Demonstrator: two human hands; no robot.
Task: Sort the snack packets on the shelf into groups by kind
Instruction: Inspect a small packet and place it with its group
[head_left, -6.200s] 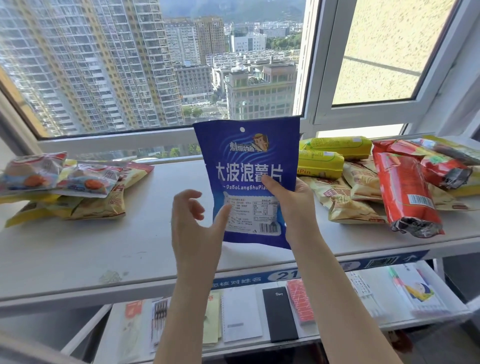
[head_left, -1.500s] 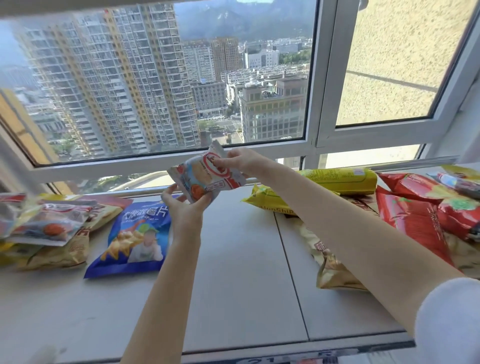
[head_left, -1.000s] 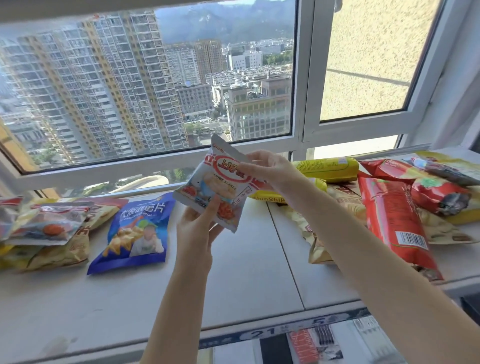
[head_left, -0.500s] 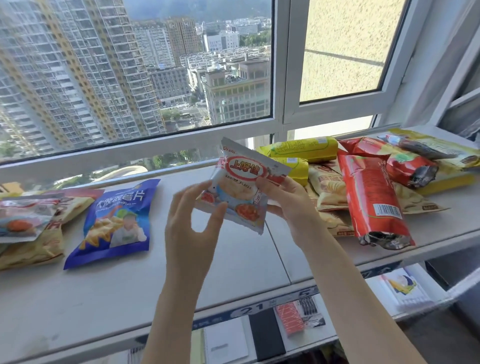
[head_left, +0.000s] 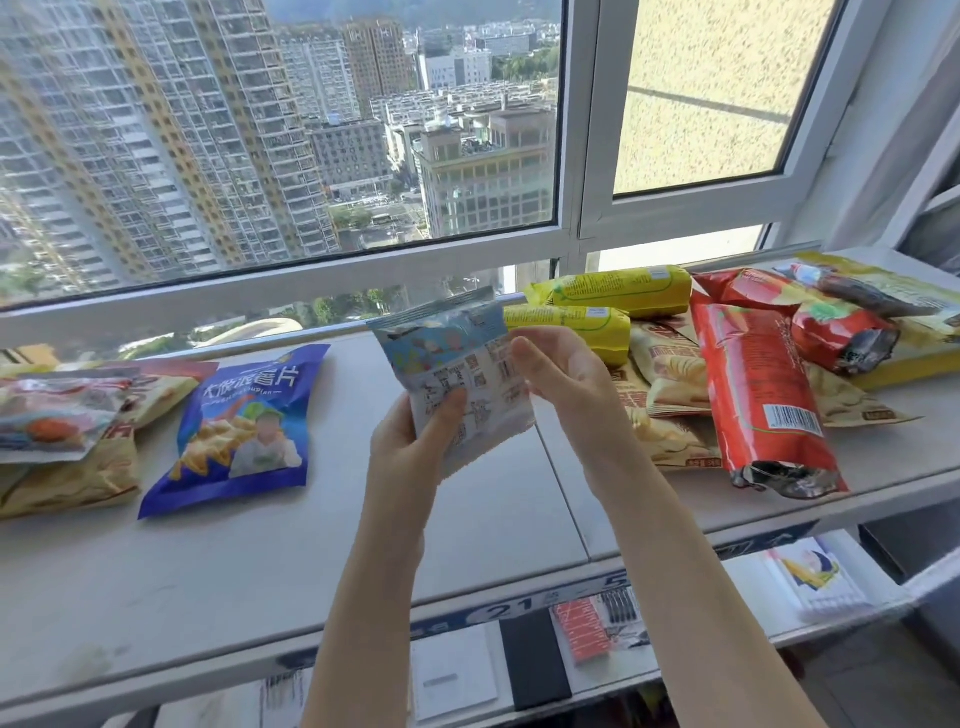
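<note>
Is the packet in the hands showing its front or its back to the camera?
Back: the small packet shows fine print and code squares, pinched between left hand and right hand.

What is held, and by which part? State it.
A small snack packet, back side showing: left hand grips its lower left part, right hand pinches its right edge.

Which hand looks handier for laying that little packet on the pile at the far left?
Probably the left hand: it already grips the small packet from below and is nearer the left pile.
</note>
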